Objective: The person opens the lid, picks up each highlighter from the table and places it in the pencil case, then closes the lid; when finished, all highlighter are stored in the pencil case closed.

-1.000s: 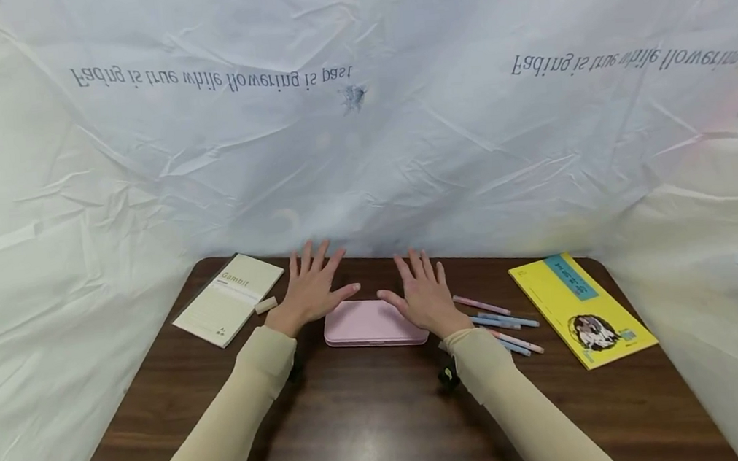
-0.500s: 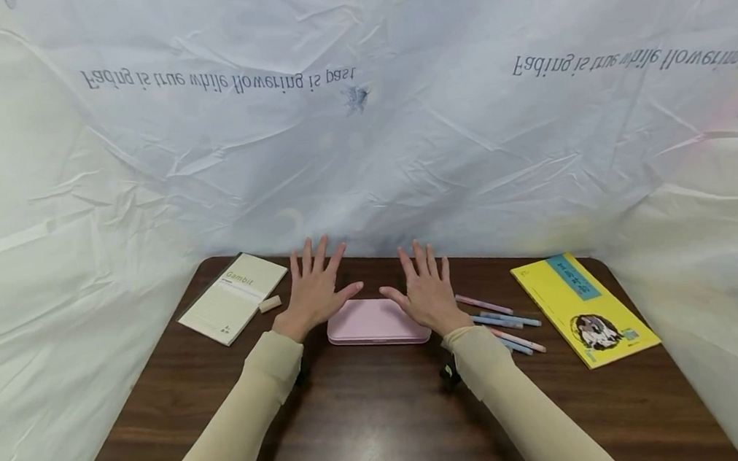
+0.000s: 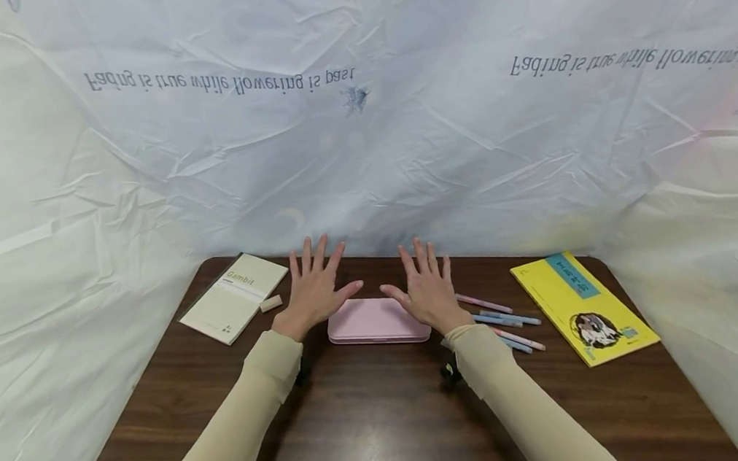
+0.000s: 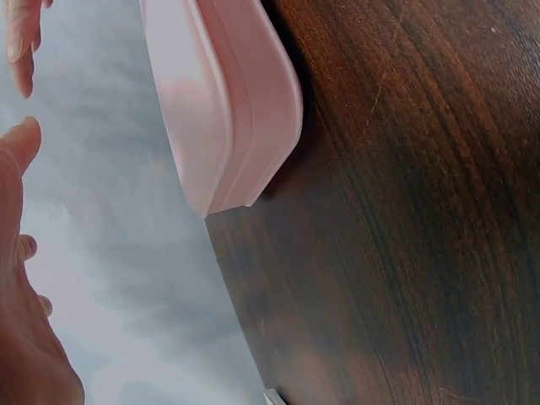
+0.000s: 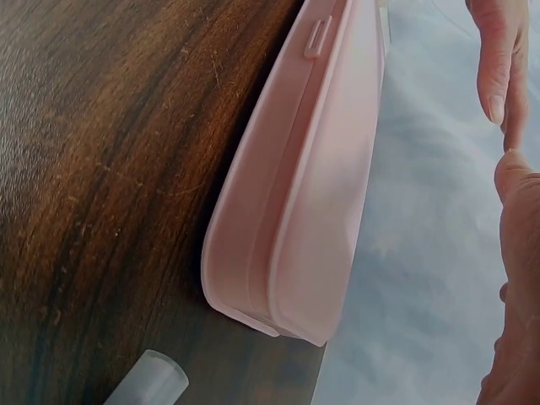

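A pink pencil case (image 3: 377,321) with a closed lid lies on the table between the two hands. Its small front clasp (image 5: 318,38) shows in the right wrist view. My left hand (image 3: 314,294), fingers spread and straight, hovers by the case's left end. Over its right end is my right hand (image 3: 430,295), spread in the same way and covering a corner in the head view. Both wrist views show a gap between the hands and the case. Several pens (image 3: 508,319) in blue and pink lie right of the right hand.
A cream notebook (image 3: 235,298) lies at the back left, with a small beige eraser-like block (image 3: 271,303) beside it. At the right is a yellow book (image 3: 584,307). A pale printed sheet (image 3: 362,150) hangs behind the dark wooden table (image 3: 372,420).
Over the second the view shifts slightly, and things on the table appear a little further right. Both hands stay spread, the right one's fingers slightly higher in view. The case stays closed.
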The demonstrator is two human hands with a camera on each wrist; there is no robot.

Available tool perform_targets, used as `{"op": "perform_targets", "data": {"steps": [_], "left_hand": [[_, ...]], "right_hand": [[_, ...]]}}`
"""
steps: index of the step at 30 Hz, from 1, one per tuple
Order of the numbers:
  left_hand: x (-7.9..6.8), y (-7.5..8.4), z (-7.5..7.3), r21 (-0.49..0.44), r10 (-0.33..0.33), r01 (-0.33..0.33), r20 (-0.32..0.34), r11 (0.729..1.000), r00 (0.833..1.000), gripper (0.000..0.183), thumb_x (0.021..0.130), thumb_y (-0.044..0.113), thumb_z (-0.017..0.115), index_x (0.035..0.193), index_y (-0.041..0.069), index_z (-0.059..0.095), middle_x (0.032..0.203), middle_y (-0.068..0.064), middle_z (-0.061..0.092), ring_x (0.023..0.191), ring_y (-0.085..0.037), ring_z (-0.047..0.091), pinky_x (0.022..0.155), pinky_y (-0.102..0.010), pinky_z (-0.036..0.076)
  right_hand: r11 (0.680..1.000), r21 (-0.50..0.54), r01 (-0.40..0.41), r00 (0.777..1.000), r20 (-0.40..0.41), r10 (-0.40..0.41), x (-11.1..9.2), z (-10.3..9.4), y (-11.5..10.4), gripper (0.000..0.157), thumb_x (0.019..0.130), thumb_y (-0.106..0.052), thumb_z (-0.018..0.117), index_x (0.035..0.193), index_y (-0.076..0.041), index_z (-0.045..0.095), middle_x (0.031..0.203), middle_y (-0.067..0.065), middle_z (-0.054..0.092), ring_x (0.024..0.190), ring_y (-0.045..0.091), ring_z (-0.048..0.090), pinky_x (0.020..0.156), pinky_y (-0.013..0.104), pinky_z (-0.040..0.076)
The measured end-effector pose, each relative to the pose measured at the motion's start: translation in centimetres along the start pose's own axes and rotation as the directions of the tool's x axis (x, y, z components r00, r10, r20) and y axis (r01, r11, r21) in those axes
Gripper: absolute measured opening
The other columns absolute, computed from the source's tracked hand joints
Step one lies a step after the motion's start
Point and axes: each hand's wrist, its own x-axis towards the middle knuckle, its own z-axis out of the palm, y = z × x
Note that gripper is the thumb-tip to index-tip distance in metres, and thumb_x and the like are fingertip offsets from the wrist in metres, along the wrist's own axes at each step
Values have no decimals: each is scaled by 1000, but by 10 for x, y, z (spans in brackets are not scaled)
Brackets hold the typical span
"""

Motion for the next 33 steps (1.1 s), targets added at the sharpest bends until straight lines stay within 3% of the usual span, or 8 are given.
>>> {"op": "perform_targets", "data": {"steps": [10,17,24,33], "left_hand": [[-1,0,0,-9,2,-2,1,1000,1000,90,101,68,54,171,22,21,177,-17,3,161,-44,-10,121,-69,-8],[-2,0,0,-3,-6,6,9,1000,1000,90,101,69,53,171,22,20,177,-16,2,161,-43,-11,122,-68,-10],[-1,-1,-1,4,-1,1,0,1000,1000,89,102,69,52,171,23,20,177,-16,3,161,-44,-9,122,-67,-10],[0,-2,2,2,11,-11,-16,1000,1000,90,101,68,55,171,22,22,176,-18,5,161,-46,-6,121,-69,-8]], "right_hand": [[1000,3,4,1000,-7,-4,-1,-2,0,94,103,-72,44,171,-15,16,176,21,4,161,44,5,122,71,10],[1000,25,-2,1000,8,2,-1,-2,1,94,103,-73,44,171,-15,14,176,19,1,162,43,1,123,70,2],[1000,9,6,1000,-10,-6,0,-2,1,95,102,-73,45,171,-15,16,176,19,1,162,43,4,122,71,7],[999,34,13,1000,-23,-12,-1,-2,2,95,102,-71,49,171,-13,18,176,20,1,161,44,4,122,71,4]]}}
